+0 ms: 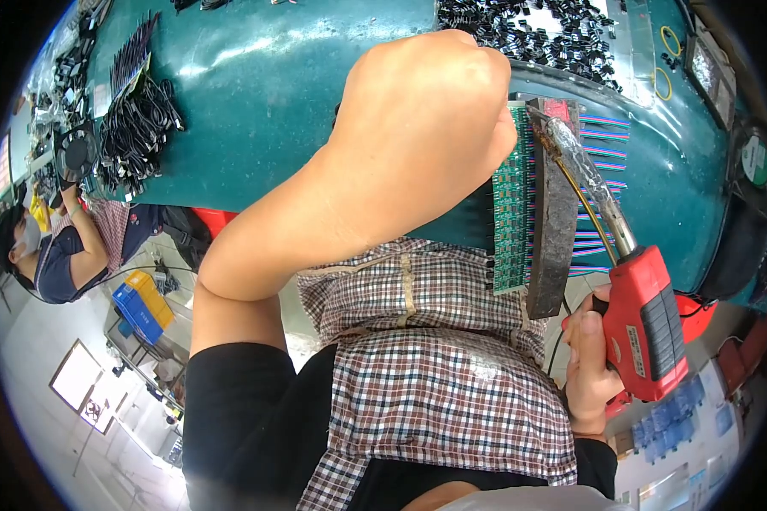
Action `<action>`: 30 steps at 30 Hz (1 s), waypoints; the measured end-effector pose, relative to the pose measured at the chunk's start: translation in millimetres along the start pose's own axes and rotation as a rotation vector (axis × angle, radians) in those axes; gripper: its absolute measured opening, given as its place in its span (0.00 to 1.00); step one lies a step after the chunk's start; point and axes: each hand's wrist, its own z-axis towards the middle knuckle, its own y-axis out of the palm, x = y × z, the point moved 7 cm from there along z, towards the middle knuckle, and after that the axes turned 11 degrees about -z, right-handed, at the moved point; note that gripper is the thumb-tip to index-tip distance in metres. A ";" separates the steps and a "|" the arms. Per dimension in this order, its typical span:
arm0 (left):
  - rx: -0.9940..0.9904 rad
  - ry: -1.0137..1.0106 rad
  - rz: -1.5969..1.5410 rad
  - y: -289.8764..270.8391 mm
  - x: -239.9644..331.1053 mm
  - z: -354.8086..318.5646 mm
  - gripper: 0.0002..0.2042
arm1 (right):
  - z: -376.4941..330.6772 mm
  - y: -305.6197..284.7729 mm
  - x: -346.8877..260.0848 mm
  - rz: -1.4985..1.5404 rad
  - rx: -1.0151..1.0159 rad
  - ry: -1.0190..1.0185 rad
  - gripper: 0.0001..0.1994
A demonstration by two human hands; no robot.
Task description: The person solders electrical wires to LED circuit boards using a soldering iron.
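Observation:
My right hand (pixel 590 366) grips the handle of a red and black soldering gun (pixel 648 319). The gun's long metal barrel and thin brass-coloured tube point away from me, with the tip at the far end of a green circuit board panel (pixel 511 213). Many small components cover this panel. A heavy dark bar (pixel 554 238) lies along its right side, and multicoloured flat wires (pixel 603 155) stick out beyond the bar. My left hand (pixel 435 102) is closed beside the panel's far left edge. Its fingertips are hidden under the hand, so what they hold cannot be made out.
A tray (pixel 635 51) of small black parts stands at the far right of the green table (pixel 256 111). Bundled black cables (pixel 136 128) lie at the left. A fan (pixel 752 162) stands at the right edge. Another person (pixel 64 243) sits at the far left.

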 end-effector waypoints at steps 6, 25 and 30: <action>-0.008 -0.007 -0.001 -0.1 -0.1 0.9 0.06 | -1.5 -0.2 0.6 -0.015 -0.025 0.018 0.14; -0.004 0.006 0.040 1.8 2.4 0.2 0.07 | 3.4 3.4 -0.6 0.007 -0.075 0.014 0.10; 0.002 0.009 0.042 5.1 2.2 0.8 0.06 | 1.4 8.8 2.6 0.051 -0.060 0.032 0.09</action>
